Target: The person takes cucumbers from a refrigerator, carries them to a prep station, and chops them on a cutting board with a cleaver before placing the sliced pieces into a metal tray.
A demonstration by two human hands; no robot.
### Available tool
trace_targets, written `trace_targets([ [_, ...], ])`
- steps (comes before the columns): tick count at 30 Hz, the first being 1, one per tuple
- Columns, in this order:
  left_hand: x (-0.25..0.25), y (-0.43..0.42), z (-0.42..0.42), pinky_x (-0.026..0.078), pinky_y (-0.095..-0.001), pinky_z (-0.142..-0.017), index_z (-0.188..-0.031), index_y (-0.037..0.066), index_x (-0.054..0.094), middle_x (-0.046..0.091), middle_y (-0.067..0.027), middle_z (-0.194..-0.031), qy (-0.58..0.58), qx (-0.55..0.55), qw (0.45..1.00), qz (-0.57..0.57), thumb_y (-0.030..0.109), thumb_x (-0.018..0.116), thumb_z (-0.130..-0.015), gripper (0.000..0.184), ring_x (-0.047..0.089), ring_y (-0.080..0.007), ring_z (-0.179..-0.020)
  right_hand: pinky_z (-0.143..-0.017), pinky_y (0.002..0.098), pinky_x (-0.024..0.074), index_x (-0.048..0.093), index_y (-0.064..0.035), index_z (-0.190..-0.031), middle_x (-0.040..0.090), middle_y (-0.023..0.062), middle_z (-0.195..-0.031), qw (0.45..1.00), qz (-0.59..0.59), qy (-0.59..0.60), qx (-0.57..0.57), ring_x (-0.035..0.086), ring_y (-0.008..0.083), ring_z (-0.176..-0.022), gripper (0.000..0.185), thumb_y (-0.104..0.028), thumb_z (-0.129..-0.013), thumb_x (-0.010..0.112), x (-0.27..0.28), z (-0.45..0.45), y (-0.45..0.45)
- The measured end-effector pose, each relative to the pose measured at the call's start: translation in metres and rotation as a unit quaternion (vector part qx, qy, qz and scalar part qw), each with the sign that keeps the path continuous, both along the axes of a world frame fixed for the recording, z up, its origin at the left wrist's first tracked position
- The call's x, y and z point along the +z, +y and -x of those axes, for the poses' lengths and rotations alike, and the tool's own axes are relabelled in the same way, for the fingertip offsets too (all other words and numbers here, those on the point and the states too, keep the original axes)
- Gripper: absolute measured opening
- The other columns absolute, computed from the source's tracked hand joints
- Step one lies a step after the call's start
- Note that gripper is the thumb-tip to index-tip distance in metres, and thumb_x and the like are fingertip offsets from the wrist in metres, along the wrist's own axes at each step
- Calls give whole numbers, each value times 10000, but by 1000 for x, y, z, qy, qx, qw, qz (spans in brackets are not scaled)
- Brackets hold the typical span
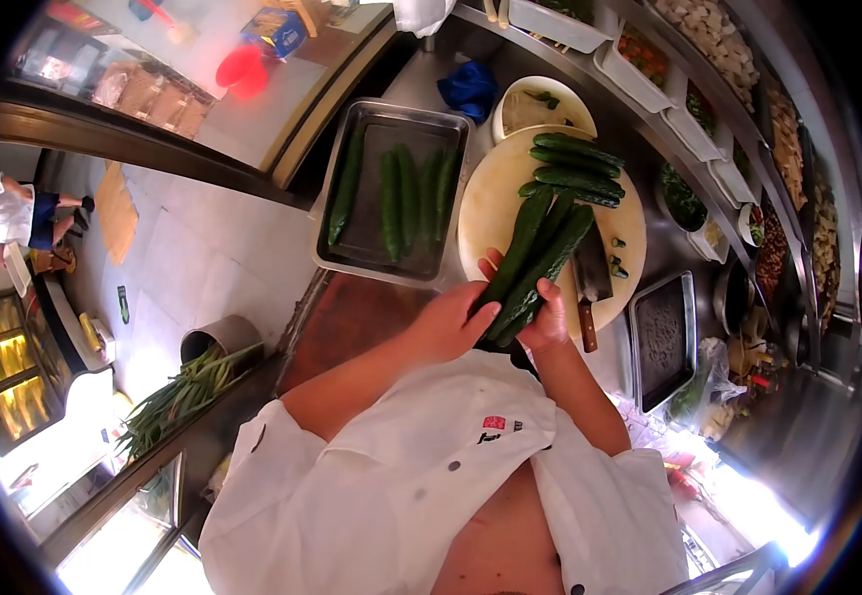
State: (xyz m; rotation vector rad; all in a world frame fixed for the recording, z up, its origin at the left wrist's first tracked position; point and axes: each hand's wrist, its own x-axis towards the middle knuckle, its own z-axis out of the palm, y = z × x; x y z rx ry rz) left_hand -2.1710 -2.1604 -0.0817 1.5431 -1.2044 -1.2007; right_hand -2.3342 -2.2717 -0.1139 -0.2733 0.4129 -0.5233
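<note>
Both my hands hold a bundle of dark green cucumbers [538, 260] above the near edge of a round white cutting board [481, 213]. My left hand [459, 315] wraps their near ends from the left side. On the right side, my right hand [547, 319] grips the same bundle, its thumb on top. More cucumbers [578, 169] lie side by side at the far part of the board. A kitchen knife [593, 266] with a brown handle rests on the board just right of the bundle, partly hidden by it. Small cut cucumber ends [617, 266] lie beyond the blade.
Left of the board stands a metal tray [330, 223] with several cucumbers. A white bowl [586, 114] and a blue bag [469, 89] sit behind. Another metal tray [690, 327] lies right. Food containers [639, 84] line the right shelf. A person [16, 213] is far left.
</note>
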Motion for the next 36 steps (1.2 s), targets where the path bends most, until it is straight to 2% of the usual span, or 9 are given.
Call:
trace_targets([
  [9, 6, 0, -1, 520, -352, -763, -1244, 7, 608, 648, -94, -918, 63, -56, 996, -30, 241, 577, -1065, 296, 618, -179, -820, -1087, 473, 500, 513, -7, -1420, 595, 166, -1368, 999, 22, 39, 9, 575, 294, -1284, 695, -429, -911, 726, -13, 18, 0],
  [11, 9, 1, -4, 523, -348, -768, -1226, 26, 635, 658, -85, -947, 140, -66, 985, -79, 233, 588, -1065, 267, 623, -176, -835, -1085, 475, 501, 516, -3, -1413, 599, 171, -1359, 999, 23, 21, 22, 590, 293, -1265, 691, -428, -911, 728, -15, 23, 0],
  [15, -36, 7, -21, 534, -341, -807, -1215, 38, 665, 679, -78, -986, 241, -27, 963, -117, 252, 605, -1059, 272, 648, -173, -891, -1062, 483, 513, 533, 8, -1383, 625, 170, -1297, 1000, 14, 12, 25, 637, 303, -1192, 690, -437, -902, 748, -13, 27, 4],
  [17, -75, 2, -41, 543, -340, -871, -1205, 40, 688, 705, -116, -1066, -87, 28, 995, -47, 253, 620, -1038, 279, 682, -212, -979, -1056, 484, 515, 537, 13, -1377, 632, 167, -1278, 999, 14, 29, 13, 643, 313, -1178, 703, -445, -892, 759, -15, 29, 7],
  [19, -91, -17, -68, 545, -375, -935, -1243, 45, 672, 697, -161, -1187, -219, -15, 969, -112, 251, 641, -1000, 320, 690, -285, -1084, -1050, 484, 517, 542, 18, -1371, 639, 164, -1259, 999, 16, 46, 2, 649, 324, -1164, 715, -453, -883, 770, -13, 34, 9],
  [22, -157, -18, -83, 542, -432, -965, -1266, 46, 652, 659, -185, -1288, -290, 74, 953, -54, 253, 635, -975, 358, 664, -342, -1154, -1053, 475, 513, 548, 24, -1367, 648, 158, -1243, 998, 21, 61, 7, 639, 340, -1180, 724, -456, -875, 777, -8, 42, 10],
  [27, -154, -24, -98, 537, -472, -983, -1362, 33, 579, 626, -182, -1357, -369, 39, 919, -132, 320, 610, -987, 473, 636, -366, -1212, -1048, 464, 514, 544, 27, -1370, 651, 155, -1235, 998, -27, 60, -6, 626, 350, -1198, 728, -444, -870, 783, -3, 58, 15],
  [29, -153, -24, -97, 537, -476, -983, -1400, 18, 537, 615, -204, -1369, -388, 111, 900, -166, 378, 618, -984, 556, 632, -380, -1220, -1046, 464, 515, 544, 27, -1367, 651, 157, -1231, 998, -19, 62, -11, 625, 347, -1195, 732, -451, -868, 785, -4, 64, 17],
  [36, -177, -72, -88, 553, -505, -956, -1372, -24, 494, 640, -241, -1274, -336, 151, 908, -199, 470, 661, -951, 670, 649, -412, -1164, -1014, 451, 539, 553, 25, -1349, 652, 180, -1204, 997, -8, 76, -8, 645, 318, -1147, 727, -461, -868, 798, -6, 70, 21],
])
